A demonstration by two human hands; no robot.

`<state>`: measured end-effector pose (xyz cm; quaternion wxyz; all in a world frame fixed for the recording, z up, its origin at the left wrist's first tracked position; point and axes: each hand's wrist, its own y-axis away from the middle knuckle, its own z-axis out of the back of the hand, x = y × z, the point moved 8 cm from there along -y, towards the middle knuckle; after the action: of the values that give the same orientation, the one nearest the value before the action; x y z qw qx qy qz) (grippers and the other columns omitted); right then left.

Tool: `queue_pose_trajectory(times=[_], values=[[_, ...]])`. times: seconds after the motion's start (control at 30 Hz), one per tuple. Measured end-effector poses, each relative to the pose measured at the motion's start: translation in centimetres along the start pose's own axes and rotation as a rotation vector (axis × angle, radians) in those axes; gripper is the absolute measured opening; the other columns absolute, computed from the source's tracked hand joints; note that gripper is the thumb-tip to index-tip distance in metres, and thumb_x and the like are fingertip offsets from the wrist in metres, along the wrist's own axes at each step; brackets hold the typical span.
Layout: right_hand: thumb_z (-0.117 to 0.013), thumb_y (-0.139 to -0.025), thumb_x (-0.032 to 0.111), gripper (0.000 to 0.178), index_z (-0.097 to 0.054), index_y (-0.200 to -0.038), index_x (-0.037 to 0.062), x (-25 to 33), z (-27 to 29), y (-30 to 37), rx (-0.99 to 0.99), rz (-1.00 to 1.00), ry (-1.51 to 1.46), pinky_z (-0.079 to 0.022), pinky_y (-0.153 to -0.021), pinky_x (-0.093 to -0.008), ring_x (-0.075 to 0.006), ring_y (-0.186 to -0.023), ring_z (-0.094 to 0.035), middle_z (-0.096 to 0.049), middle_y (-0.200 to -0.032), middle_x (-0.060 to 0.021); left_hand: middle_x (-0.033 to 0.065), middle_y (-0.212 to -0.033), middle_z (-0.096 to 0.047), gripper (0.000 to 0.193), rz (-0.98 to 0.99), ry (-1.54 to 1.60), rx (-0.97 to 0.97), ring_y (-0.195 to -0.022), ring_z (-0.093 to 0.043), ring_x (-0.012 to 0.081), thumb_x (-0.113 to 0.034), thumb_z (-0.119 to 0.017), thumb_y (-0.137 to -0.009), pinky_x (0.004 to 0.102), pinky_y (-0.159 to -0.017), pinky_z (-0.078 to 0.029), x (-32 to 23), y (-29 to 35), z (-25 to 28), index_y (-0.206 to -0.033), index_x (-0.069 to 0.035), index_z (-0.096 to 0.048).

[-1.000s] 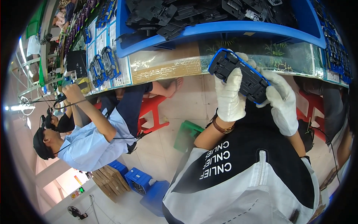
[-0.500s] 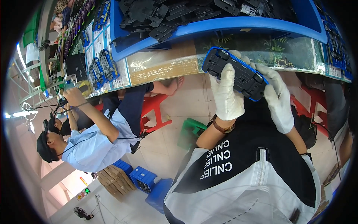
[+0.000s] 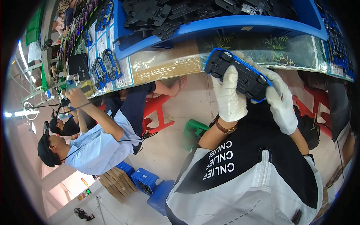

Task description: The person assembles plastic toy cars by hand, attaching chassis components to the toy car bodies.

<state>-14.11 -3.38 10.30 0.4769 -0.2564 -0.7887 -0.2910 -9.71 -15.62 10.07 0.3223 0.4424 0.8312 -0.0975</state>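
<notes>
A blue toy car point(image 3: 240, 75) is held up in front of me, its black underside and wheels turned toward me. My left hand point(image 3: 229, 93), in a white glove, grips its left end with the thumb across the black base. My right hand point(image 3: 280, 99), gloved too, closes round the car's right end, with fingers along its far side. Beyond the car a large blue bin point(image 3: 225, 21) stands on the table, heaped with black plastic car bases point(image 3: 187, 13).
More blue toy cars lie on the table at left point(image 3: 107, 65) and far right point(image 3: 335, 47). A person in a light blue shirt point(image 3: 97, 146) works at the left. Red stools point(image 3: 159, 112), a green stool point(image 3: 193, 131) and blue crates point(image 3: 144, 180) stand on the floor.
The car has tilted slightly in my hands, so more of its blue far side shows. Both hands keep hold of it. The person at left has shifted a little.
</notes>
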Motion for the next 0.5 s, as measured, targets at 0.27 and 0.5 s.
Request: queue_pose_trajectory(times=[0.27,0.5], values=[[-0.06,-0.088,0.039,0.058,-0.046,-0.127,-0.002,-1.4,0.6,0.8,-0.147,0.025,0.235,-0.048,-0.084,-0.0268,-0.0158,-0.104,-0.055,-0.053,-0.12,-0.0094,0.0093,-0.112,-0.058,0.026,0.038,-0.028,0.015,-0.101,-0.059,0.0221,-0.013,-0.053,-0.093,0.0362,-0.087,-0.052,-0.7,0.6,0.1,-0.117,-0.006,-0.048],[-0.06,-0.09,0.029,0.054,-0.044,-0.131,-0.0021,-1.7,-1.1,1.1,-0.024,0.021,0.257,-0.033,-0.103,-0.031,-0.0183,-0.119,-0.047,-0.048,-0.129,-0.0112,0.0137,-0.099,-0.06,0.044,-0.017,-0.056,-0.116,-0.091,-0.062,0.0252,-0.04,-0.054,-0.092,0.0389,-0.081,-0.053,-2.7,0.1,2.7,-0.114,-0.002,-0.048]])
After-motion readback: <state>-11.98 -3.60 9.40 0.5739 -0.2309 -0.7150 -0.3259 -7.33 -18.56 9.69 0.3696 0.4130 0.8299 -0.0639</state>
